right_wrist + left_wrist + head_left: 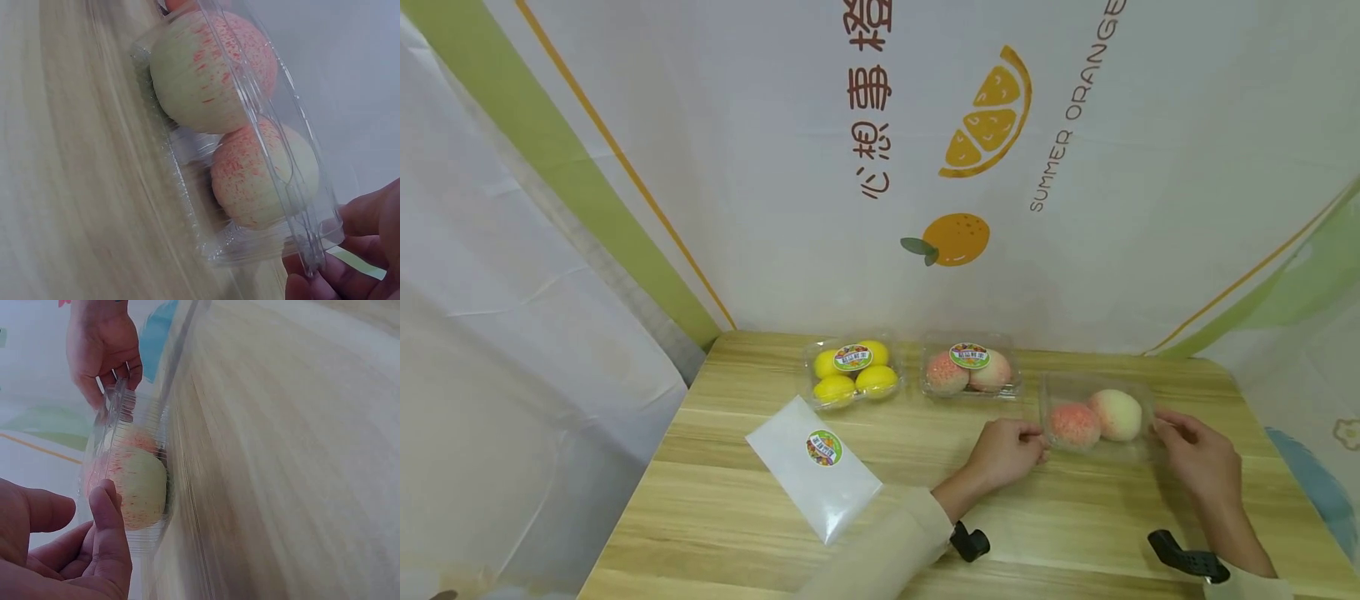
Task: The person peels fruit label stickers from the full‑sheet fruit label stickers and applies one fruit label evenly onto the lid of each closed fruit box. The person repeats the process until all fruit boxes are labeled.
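A clear plastic clamshell box (1048, 392) with two pink and cream peaches (1116, 415) inside sits at the right of the table. My left hand (1006, 457) is at its left edge, fingers curled, with thumb and index finger either side of the rim in the left wrist view. On the opposite end, my right hand (1204, 462) pinches the rim; the right wrist view shows the thumb and fingers (353, 281) around the plastic flange. The lid lies over the peaches, with no sticker visible on it.
Behind and left stand a stickered box of two peaches (947, 373) and a stickered box of yellow fruits (835, 389). A white sheet (801, 467) with a round sticker (824, 447) lies at the left. A printed curtain (775, 208) hangs along the table's back edge.
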Available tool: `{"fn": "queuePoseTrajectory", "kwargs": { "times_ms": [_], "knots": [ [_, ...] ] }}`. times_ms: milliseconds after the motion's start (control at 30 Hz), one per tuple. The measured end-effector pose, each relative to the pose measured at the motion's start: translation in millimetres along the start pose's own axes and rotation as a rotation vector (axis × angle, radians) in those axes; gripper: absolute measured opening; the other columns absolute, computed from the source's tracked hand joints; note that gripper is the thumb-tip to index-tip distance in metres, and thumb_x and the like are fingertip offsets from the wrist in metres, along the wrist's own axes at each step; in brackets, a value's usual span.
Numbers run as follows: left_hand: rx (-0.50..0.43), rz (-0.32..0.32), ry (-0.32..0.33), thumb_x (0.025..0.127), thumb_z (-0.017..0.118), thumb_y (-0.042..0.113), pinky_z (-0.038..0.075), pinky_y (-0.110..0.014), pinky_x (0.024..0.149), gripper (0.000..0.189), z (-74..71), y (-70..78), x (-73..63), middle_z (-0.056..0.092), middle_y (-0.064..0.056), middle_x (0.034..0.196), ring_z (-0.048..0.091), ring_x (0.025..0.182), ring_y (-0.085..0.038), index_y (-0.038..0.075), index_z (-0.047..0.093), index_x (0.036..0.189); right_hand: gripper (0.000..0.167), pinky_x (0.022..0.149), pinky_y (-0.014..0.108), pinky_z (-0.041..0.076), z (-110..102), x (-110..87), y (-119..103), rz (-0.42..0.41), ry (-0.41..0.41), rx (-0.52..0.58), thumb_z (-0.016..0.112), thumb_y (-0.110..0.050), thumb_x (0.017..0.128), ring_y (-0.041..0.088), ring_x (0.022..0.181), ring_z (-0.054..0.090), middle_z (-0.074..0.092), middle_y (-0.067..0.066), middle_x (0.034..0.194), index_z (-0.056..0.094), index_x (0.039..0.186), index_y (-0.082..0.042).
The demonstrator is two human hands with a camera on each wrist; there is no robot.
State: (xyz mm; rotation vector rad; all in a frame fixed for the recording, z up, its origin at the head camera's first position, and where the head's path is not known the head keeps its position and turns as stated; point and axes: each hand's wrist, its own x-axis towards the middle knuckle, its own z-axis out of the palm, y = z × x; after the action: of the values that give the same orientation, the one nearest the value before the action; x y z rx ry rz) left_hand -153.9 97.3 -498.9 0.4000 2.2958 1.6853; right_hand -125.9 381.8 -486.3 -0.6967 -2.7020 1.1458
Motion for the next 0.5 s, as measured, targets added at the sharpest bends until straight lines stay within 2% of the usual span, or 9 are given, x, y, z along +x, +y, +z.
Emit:
{"fn": "queuePoseTrajectory", "kwargs": {
  "times_ms": [100, 133, 333, 500],
  "knots": [
    [-0.022, 0.000, -0.009, 0.105, 0.070, 0.009, 0.053, -0.015, 0.064, 0.022, -1.1, 0.5, -4.6, 0.082, 0.000, 0.087, 0.070, 0.072, 0.004, -0.003, 0.081, 0.120, 0.055, 0.065, 0.020, 0.048, -1, -2.4, 0, 0.012, -0.001, 0.002, 0.058, -0.043, 0.113, -0.003, 0.089, 0.054, 0.076, -0.008, 0.107, 0.068, 0.146, 0.000],
    [-0.023, 0.004, -0.009, 0.105, 0.070, 0.009, 0.053, -0.016, 0.064, 0.022, -1.3, 0.5, -6.1, 0.082, -0.001, 0.086, 0.070, 0.072, 0.003, -0.004, 0.081, 0.119, 0.055, 0.065, 0.020, 0.048, -1, -2.9, -1, 0.014, -0.001, 0.001, 0.058, -0.043, 0.113, -0.005, 0.086, 0.053, 0.077, -0.006, 0.107, 0.068, 0.146, 0.000],
    [-0.062, -0.011, -0.015, 0.103, 0.070, 0.007, 0.052, -0.016, 0.062, 0.022, -3.8, 1.3, -14.9, 0.081, 0.000, 0.084, 0.070, 0.072, 0.003, -0.004, 0.082, 0.118, 0.057, 0.064, 0.021, 0.049, -3, -7.1, 1, 0.013, -0.017, -0.018, 0.059, -0.046, 0.112, -0.011, 0.083, 0.050, 0.080, 0.003, 0.112, 0.069, 0.145, 0.000],
    [-0.168, -0.063, -0.012, 0.102, 0.074, 0.005, 0.054, -0.017, 0.061, 0.018, -4.9, 0.7, -21.4, 0.081, -0.001, 0.083, 0.074, 0.072, -0.003, -0.005, 0.081, 0.115, 0.057, 0.064, 0.019, 0.050, -4, -13.2, 2, 0.008, -0.030, -0.009, 0.060, -0.045, 0.112, -0.017, 0.079, 0.051, 0.081, -0.001, 0.106, 0.069, 0.145, 0.001]
  ]
}}
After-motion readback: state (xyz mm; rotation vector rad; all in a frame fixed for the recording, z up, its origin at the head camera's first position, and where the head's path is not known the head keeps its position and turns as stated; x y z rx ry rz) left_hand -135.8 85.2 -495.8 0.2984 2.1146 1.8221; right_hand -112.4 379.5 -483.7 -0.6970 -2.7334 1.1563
